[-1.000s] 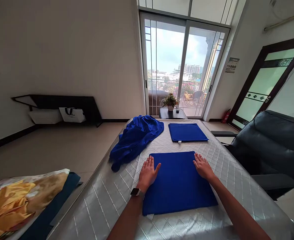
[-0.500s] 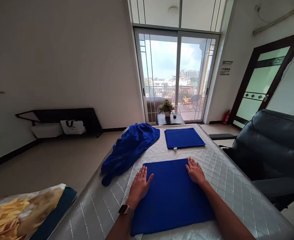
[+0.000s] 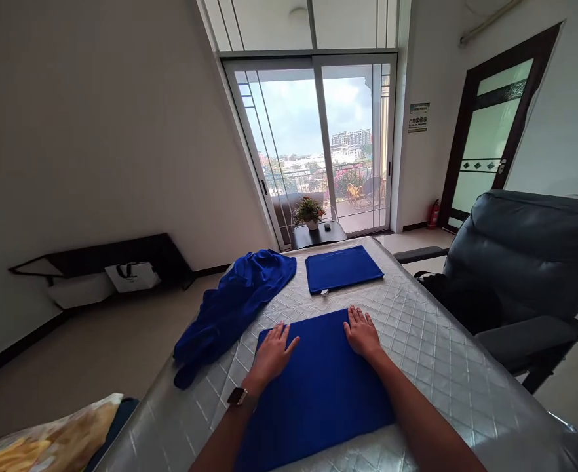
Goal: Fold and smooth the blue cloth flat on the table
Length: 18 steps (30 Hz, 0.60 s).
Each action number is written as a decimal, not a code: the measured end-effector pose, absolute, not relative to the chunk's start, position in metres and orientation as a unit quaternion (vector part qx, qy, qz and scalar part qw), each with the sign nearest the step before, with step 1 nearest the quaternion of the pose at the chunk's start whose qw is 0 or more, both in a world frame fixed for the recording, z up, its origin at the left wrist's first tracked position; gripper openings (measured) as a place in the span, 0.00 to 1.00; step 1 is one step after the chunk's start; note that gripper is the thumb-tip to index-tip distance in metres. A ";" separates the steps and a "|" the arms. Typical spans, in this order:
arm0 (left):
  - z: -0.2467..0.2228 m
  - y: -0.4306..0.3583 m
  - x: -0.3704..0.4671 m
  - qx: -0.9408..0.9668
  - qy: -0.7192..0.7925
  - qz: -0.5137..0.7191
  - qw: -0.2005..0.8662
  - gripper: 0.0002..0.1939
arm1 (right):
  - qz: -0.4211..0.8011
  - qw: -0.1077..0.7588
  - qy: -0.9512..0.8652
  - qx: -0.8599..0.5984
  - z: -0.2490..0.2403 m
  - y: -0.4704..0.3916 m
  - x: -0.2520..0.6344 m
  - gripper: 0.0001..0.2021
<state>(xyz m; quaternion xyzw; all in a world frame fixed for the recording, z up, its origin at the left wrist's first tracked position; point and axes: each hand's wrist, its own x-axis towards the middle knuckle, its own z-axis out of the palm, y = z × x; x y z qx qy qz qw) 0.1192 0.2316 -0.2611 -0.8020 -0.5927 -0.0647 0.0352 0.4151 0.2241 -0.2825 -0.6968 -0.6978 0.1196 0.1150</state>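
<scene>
A folded blue cloth (image 3: 318, 387) lies flat on the silvery quilted mattress (image 3: 417, 341) in front of me. My left hand (image 3: 272, 354) rests with fingers spread on its upper left corner. On the upper right corner lies my right hand (image 3: 362, 333), palm down with the fingers stretched out. Beyond them is a second folded blue cloth (image 3: 344, 267), neatly squared, with a small white tag at its near edge. To its left, a crumpled blue cloth (image 3: 240, 301) spreads along the mattress's left edge.
A dark leather armchair (image 3: 529, 262) stands close on the right. Patterned bedding (image 3: 57, 436) lies low at the left. Past the mattress's far end, a small black table (image 3: 335, 233) bears a potted plant (image 3: 310, 211). A white bag (image 3: 132, 276) sits by the left wall.
The view has turned and tilted to the right, so most things appear farther left. My left hand has moved slightly up on the cloth's corner. Both hands remain flat on the cloth.
</scene>
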 end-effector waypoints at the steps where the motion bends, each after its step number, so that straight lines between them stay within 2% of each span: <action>1: -0.254 0.232 0.141 -0.817 -0.570 -0.080 0.030 0.35 | 0.121 0.116 -0.697 -0.698 -0.282 0.224 0.415 0.33; 5: -0.237 0.231 0.232 -0.852 -0.506 -0.130 -0.020 0.27 | 0.120 0.123 -0.696 -0.698 -0.282 0.223 0.416 0.33; 9: -0.236 0.233 0.292 -0.862 -0.473 -0.176 -0.041 0.23 | 0.119 0.120 -0.710 -0.684 -0.281 0.221 0.419 0.32; 18: -0.287 0.248 0.301 -0.865 -0.468 -0.182 -0.013 0.25 | 0.095 0.106 -0.724 -0.675 -0.286 0.221 0.420 0.32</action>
